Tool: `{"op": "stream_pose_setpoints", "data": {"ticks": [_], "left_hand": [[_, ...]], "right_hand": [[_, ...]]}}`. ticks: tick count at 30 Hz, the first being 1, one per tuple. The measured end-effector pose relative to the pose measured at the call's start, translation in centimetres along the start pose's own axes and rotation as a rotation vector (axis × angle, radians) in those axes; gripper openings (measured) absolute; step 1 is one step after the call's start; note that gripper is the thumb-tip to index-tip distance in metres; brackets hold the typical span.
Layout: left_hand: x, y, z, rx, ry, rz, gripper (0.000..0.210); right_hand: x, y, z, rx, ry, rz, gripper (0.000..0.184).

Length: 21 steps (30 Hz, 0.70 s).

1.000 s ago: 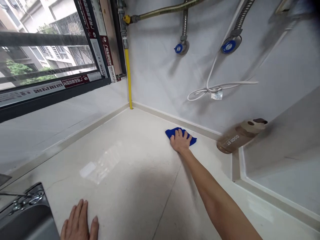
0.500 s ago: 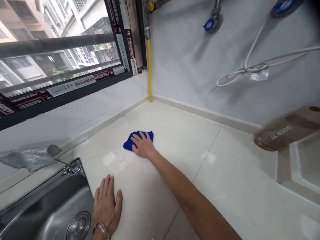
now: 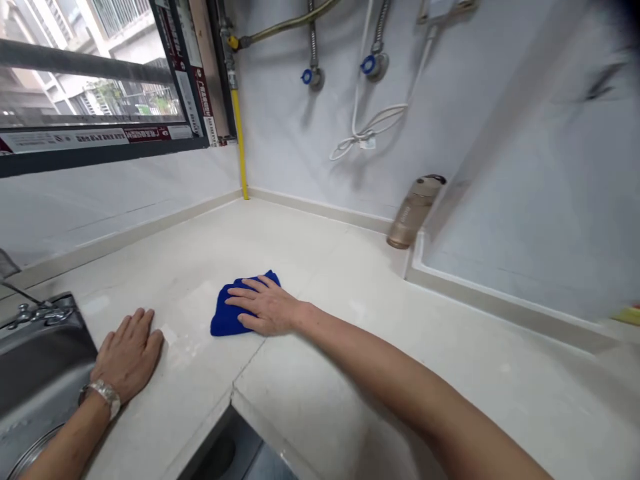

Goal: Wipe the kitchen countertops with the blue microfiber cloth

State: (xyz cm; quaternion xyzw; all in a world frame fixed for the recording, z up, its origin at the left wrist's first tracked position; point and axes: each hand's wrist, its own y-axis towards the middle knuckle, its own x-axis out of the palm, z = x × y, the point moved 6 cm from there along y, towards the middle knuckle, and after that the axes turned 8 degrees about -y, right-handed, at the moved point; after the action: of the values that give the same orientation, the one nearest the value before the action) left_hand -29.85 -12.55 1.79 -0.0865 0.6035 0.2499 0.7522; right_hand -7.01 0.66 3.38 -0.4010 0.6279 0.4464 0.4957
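My right hand (image 3: 265,305) lies with fingers spread on a blue cloth (image 3: 227,317), pressing it flat against the white countertop (image 3: 310,247). The cloth sticks out past the fingertips on the left, near a seam in the counter. My left hand (image 3: 127,353), with a watch or bracelet (image 3: 103,395) at the wrist, rests palm down on the counter beside the steel sink (image 3: 85,353). Nothing shows in its fingers, which are stretched out.
A brown translucent bottle (image 3: 410,213) leans at the back near a raised ledge (image 3: 500,313). A yellow pipe (image 3: 240,143) enters the counter at the corner. Blue-handled valves (image 3: 313,77) and a bundled white cable (image 3: 367,133) hang on the wall. The counter's inner front corner (image 3: 233,390) borders an opening.
The view has swung right. My right hand has drawn the blue cloth away from the back corner, nearer to me and toward the seam. My left hand stays flat beside the sink.
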Motion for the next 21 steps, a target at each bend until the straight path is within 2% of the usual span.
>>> {"op": "stream_pose_setpoints", "data": {"ticks": [5, 9, 12, 15, 18, 21], "left_hand": [[-0.8, -0.6, 1.0, -0.004, 0.006, -0.080, 0.059], [-1.3, -3.3, 2.8, 0.061, -0.052, -0.109, 0.065], [-0.8, -6.5, 5.2, 0.219, -0.108, -0.193, 0.067], [0.4, -9.5, 7.6, 0.476, -0.094, -0.264, 0.068], [1.4, -11.0, 8.4, 0.666, -0.095, -0.203, 0.063], [2.5, -10.5, 7.9, 0.768, -0.200, -0.120, 0.058]], "right_hand": [[-1.8, -11.3, -2.9, 0.172, -0.018, 0.014, 0.053], [-3.2, -22.3, -6.7, 0.318, -0.062, 0.016, 0.053], [-4.0, -30.4, -9.7, 0.452, -0.100, 0.030, 0.053], [-4.6, -37.8, -12.3, 0.605, -0.130, 0.034, 0.052], [-5.1, -44.5, -14.3, 0.754, -0.154, 0.037, 0.052], [-5.4, -51.5, -15.4, 0.929, -0.173, 0.038, 0.053]]}}
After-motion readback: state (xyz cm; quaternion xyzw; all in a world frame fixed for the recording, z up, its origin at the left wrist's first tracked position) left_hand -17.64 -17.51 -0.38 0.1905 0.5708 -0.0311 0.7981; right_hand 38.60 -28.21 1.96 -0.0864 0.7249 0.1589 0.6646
